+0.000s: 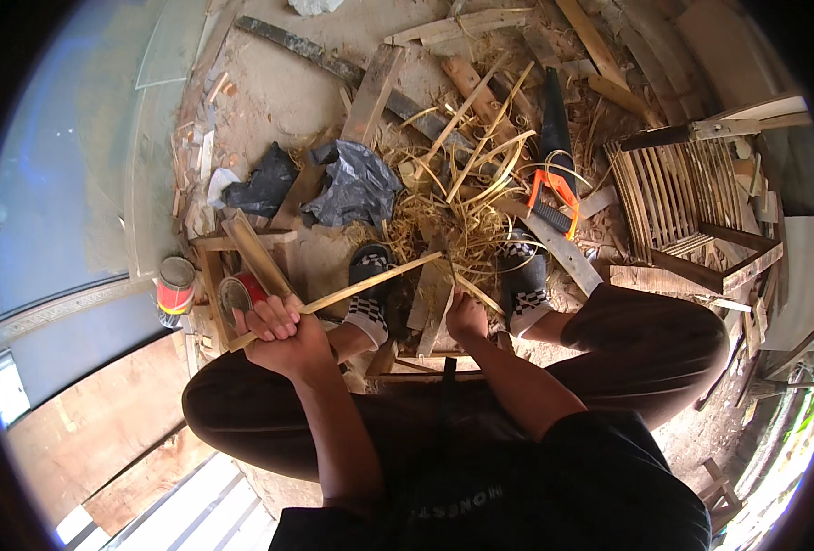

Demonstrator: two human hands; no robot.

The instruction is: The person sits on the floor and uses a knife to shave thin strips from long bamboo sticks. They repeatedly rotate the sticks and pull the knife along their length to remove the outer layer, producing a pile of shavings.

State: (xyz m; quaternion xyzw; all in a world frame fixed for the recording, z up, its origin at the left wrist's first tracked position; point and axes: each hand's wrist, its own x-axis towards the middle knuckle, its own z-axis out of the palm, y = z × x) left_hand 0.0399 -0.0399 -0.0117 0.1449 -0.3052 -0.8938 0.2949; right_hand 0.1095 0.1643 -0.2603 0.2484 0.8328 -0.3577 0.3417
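My left hand (283, 335) is closed around a thin wooden strip (370, 283), which slants up to the right in front of my knees. Closed too, my right hand (466, 315) grips what looks like a knife (447, 268), its narrow dark blade pointing away from me at the strip's far end. Another pale length of strip slopes down to the right just beyond this hand. Curly shavings (466, 220) are heaped between my feet, which wear dark slippers over checkered socks.
A hand saw (554, 197) with an orange handle lies beyond my right foot. Black plastic bags (356, 184) and boards (375, 92) litter the floor. At right stands a slatted wooden frame (682, 202); at left, cans (176, 280) stand beside a small wooden frame.
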